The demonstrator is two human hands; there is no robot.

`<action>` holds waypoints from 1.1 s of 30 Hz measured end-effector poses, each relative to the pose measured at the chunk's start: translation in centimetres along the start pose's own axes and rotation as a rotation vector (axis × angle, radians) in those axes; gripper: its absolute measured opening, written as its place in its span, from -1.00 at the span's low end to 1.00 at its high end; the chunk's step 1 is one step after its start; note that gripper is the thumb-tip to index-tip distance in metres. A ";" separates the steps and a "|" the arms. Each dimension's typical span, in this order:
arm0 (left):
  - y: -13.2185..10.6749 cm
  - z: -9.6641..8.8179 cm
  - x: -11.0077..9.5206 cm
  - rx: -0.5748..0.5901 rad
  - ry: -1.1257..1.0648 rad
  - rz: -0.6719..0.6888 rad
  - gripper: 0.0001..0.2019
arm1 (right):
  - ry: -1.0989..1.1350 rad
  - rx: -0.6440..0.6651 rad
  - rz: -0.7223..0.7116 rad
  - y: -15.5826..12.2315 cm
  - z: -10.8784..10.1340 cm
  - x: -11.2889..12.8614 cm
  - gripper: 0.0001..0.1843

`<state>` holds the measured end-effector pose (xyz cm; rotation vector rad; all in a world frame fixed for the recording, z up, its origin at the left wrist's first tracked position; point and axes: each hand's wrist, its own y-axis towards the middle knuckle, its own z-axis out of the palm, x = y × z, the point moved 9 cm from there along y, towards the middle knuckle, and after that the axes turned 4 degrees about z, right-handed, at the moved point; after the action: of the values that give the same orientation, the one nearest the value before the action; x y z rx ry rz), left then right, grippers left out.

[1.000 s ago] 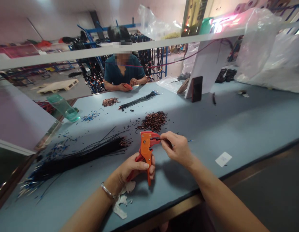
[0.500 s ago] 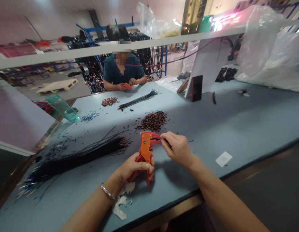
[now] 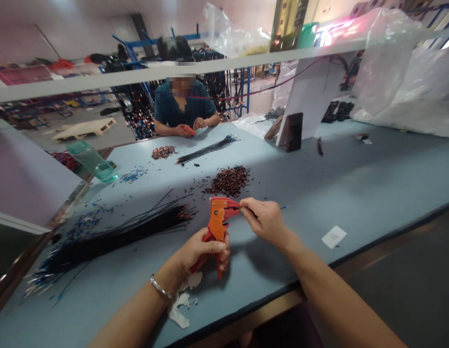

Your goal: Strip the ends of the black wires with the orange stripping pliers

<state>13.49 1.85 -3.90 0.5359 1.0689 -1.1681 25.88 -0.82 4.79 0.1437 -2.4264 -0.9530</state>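
My left hand (image 3: pixel 209 251) is wrapped round the handles of an orange and red wire stripper (image 3: pixel 217 217), its jaws pointing right. At those jaws, my right hand (image 3: pixel 262 220) pinches a thin wire; its blue-tipped end (image 3: pixel 284 207) shows beyond the hand. The wire's other end is hidden at the jaws and fingers. To the left lies a thick bundle of black wires (image 3: pixel 123 239) with coppery ends on the right and blue tips on the left. Behind the stripper is a heap of dark, copper-flecked offcuts (image 3: pixel 229 181).
Across the table (image 3: pixel 372 179) sits a person (image 3: pixel 186 108) holding a red tool (image 3: pixel 189 130), beside a smaller wire bundle (image 3: pixel 208 149). A green bottle (image 3: pixel 94 162) lies at the left edge. A phone (image 3: pixel 294 132) leans on a white panel. A white card (image 3: pixel 334 237) lies right; torn paper (image 3: pixel 181 309) lies in front.
The stripper's handles look slightly closer together. My right hand stays at the jaws, and the blue wire tip has shifted a little left and up. The view has moved slightly.
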 end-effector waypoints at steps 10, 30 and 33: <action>0.1 -0.5 0.4 -0.030 0.033 0.000 -0.74 | 0.013 -0.030 -0.014 0.0 -0.3 0.0 -0.82; 0.2 -0.3 0.3 -0.083 0.082 0.015 -0.62 | -0.092 -0.143 0.114 -1.1 0.7 -0.2 -0.76; 0.1 -0.3 0.4 -0.117 0.080 -0.017 -0.58 | -0.089 -0.154 0.124 -1.2 0.6 -0.2 -0.76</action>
<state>13.49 1.98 -4.41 0.4861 1.2044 -1.0987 25.61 -1.27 3.54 -0.1053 -2.3981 -1.1053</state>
